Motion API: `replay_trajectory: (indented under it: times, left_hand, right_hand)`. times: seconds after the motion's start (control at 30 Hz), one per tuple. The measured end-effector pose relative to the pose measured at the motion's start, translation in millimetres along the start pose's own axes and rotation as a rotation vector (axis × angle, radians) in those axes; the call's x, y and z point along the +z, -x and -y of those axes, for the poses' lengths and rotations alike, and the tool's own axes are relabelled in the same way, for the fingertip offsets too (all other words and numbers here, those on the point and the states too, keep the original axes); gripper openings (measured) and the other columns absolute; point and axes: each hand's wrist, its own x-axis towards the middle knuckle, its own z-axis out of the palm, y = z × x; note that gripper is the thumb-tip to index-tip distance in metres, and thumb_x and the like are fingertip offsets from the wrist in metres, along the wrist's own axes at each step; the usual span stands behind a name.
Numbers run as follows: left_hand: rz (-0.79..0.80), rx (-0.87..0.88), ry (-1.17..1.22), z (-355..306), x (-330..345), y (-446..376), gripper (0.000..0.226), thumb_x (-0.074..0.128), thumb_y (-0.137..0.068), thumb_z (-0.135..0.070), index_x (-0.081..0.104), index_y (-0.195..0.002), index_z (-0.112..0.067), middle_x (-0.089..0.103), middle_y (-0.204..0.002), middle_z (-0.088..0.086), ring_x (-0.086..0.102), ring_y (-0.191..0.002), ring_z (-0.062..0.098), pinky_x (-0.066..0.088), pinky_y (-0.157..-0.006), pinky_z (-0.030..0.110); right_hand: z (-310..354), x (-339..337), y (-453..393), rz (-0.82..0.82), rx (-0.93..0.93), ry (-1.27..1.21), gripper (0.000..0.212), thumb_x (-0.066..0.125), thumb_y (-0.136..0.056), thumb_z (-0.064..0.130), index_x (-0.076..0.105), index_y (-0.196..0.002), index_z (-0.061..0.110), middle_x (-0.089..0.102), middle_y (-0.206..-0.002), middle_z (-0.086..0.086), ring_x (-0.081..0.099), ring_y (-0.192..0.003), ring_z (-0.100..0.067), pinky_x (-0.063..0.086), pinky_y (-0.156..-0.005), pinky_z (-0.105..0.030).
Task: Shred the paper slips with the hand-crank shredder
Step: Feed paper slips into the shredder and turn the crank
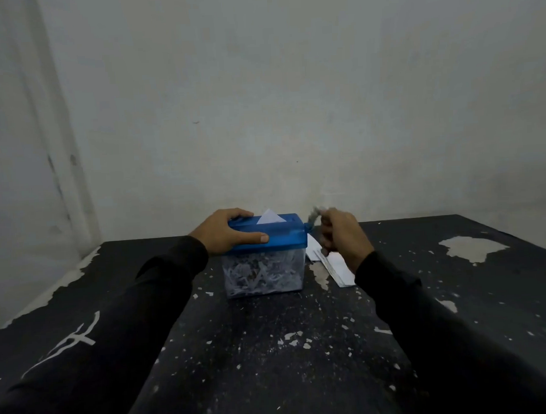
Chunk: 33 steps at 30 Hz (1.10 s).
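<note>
Blue plastic forms the lid of the hand-crank shredder [268,235], which stands on the black worktop [273,349] toward its far edge, roughly midway between the left and right edges. Below the lid sits a clear bin [264,275] packed with white paper shreds. A white paper slip [269,217] pokes up out of the slot in the top of the lid, only its pointed tip showing.

The left hand [227,231] grips the left end of the lid: its fingers [239,213] curl over the far top edge while the thumb lies along the near side of the lid. The right hand [341,235] is just beside the shredder's right end, its fingers curled round the grey crank handle [314,218], which juts from the lid's right side and is blurred, so its exact shape cannot be made out. Both arms wear black sleeves; the left sleeve [92,339] carries a white mark.

More white paper slips [335,265] lie flat on the worktop just right of the shredder, partly hidden under the right hand and wrist. The worktop's black coat is chipped, with pale patches along the left edge and a large one [473,248] toward the far right corner. A pale wall [291,95] rises behind the far edge.
</note>
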Motion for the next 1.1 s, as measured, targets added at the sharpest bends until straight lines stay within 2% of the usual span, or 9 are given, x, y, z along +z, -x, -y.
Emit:
replay_trajectory:
  times: [0.1, 0.27, 0.4, 0.57, 0.67, 0.77, 0.87, 1.0, 1.1]
  left_hand:
    - [-0.001, -0.002, -0.007, 2, 0, 0, 0.089, 0.085, -0.061, -0.066, 0.062, -0.136, -0.023, 0.060, -0.128, -0.006, 0.059, -0.110, 0.016, 0.044, -0.092, 0.029]
    - [-0.005, 0.014, -0.013, 1, 0, 1, 0.101, 0.084, -0.052, -0.077, 0.062, -0.135, -0.024, 0.058, -0.129, -0.006, 0.057, -0.114, 0.017, 0.044, -0.096, 0.032]
    - [-0.018, 0.004, 0.001, 2, 2, 0, 0.085, 0.084, -0.063, -0.064, 0.062, -0.134, -0.024, 0.059, -0.128, -0.006, 0.058, -0.111, 0.017, 0.045, -0.094, 0.032]
    - [-0.014, -0.005, 0.009, 0, 1, 0, 0.078, 0.087, -0.069, -0.055, 0.062, -0.135, -0.023, 0.059, -0.127, -0.006, 0.058, -0.108, 0.015, 0.045, -0.091, 0.030]
    - [-0.011, -0.006, -0.005, -1, 0, 0, 0.075, 0.088, -0.071, -0.052, 0.062, -0.135, -0.022, 0.059, -0.127, -0.005, 0.058, -0.108, 0.016, 0.045, -0.091, 0.029]
    - [-0.007, 0.001, -0.016, -3, 0, 2, 0.073, 0.088, -0.071, -0.049, 0.063, -0.134, -0.021, 0.059, -0.125, -0.004, 0.058, -0.106, 0.016, 0.046, -0.093, 0.030]
    - [0.002, 0.005, -0.022, -2, -1, 2, 0.077, 0.088, -0.069, -0.052, 0.063, -0.134, -0.021, 0.060, -0.127, -0.004, 0.059, -0.109, 0.016, 0.047, -0.096, 0.032]
    - [-0.002, 0.009, -0.035, -3, -1, 3, 0.078, 0.086, -0.070, -0.053, 0.062, -0.136, -0.020, 0.057, -0.129, -0.004, 0.056, -0.110, 0.016, 0.043, -0.094, 0.029]
    - [0.003, 0.012, -0.033, -5, -1, 3, 0.088, 0.088, -0.062, -0.063, 0.062, -0.135, -0.021, 0.057, -0.127, -0.005, 0.056, -0.108, 0.015, 0.043, -0.093, 0.029]
  right_hand:
    - [10, 5, -34, -0.051, 0.018, 0.113, 0.037, 0.048, -0.104, 0.038, 0.051, -0.074, 0.015, 0.038, -0.067, -0.004, 0.035, -0.050, -0.015, 0.034, -0.042, -0.023]
    - [-8, 12, -71, -0.125, 0.048, 0.291, 0.014, 0.060, -0.098, 0.027, 0.057, -0.108, 0.018, 0.064, -0.095, -0.011, 0.062, -0.067, -0.025, 0.050, -0.042, -0.026]
    - [-40, 10, -50, -0.037, 0.153, 0.478, 0.028, 0.048, -0.105, 0.023, 0.063, -0.088, 0.008, 0.063, -0.079, -0.011, 0.057, -0.057, -0.023, 0.049, -0.044, -0.027]
    - [-41, 0, -9, -0.060, 0.089, 0.511, 0.055, 0.043, -0.104, 0.050, 0.047, -0.060, 0.018, 0.049, -0.052, 0.004, 0.040, -0.045, -0.012, 0.036, -0.046, -0.023]
    - [-13, -6, -2, -0.019, 0.109, 0.341, 0.047, 0.042, -0.101, 0.051, 0.055, -0.071, 0.017, 0.052, -0.056, 0.002, 0.038, -0.050, -0.016, 0.033, -0.046, -0.025]
    - [15, -9, -7, 0.079, 0.148, 0.063, 0.031, 0.046, -0.095, 0.035, 0.046, -0.069, 0.020, 0.034, -0.052, 0.005, 0.028, -0.046, -0.017, 0.027, -0.049, -0.026]
    - [19, -7, -29, 0.045, 0.121, 0.085, 0.027, 0.054, -0.096, 0.028, 0.053, -0.074, 0.013, 0.035, -0.051, 0.002, 0.030, -0.040, -0.016, 0.028, -0.047, -0.024]
    - [2, 4, -57, -0.061, 0.097, 0.218, 0.029, 0.065, -0.097, 0.033, 0.055, -0.114, 0.011, 0.061, -0.087, -0.010, 0.056, -0.052, -0.019, 0.044, -0.041, -0.023]
    - [-15, 10, -60, -0.035, 0.111, 0.270, 0.019, 0.061, -0.100, 0.028, 0.061, -0.109, 0.012, 0.066, -0.095, -0.017, 0.064, -0.053, -0.023, 0.053, -0.043, -0.030]
